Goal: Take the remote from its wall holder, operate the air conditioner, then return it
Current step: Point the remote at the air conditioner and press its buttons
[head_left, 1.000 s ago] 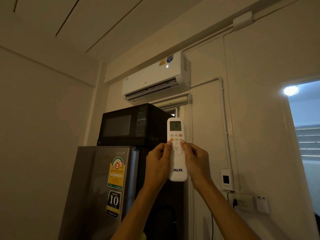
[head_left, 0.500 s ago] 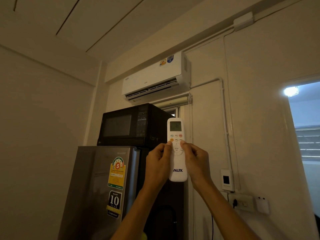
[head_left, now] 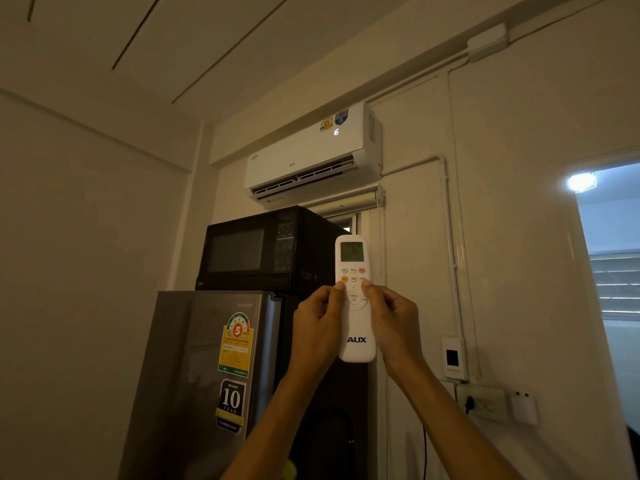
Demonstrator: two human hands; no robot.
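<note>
White AUX remote [head_left: 356, 327] upright, screen lit, below wall-mounted white air conditioner [head_left: 304, 161] with glowing digit

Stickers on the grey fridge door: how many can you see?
2. A yellow-and-green energy label with a red 5 sits on the upper part of the grey fridge door; a black "10 year" compressor sticker is right below it. Nothing covers the door, though its lower edge is out of frame.

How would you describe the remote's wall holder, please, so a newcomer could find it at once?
Start at the white air conditioner high on the wall and follow the white conduit down its right side. The small white wall holder sits near its foot, above the power socket; unlike its neighbours, it shows a dark square window.
</note>
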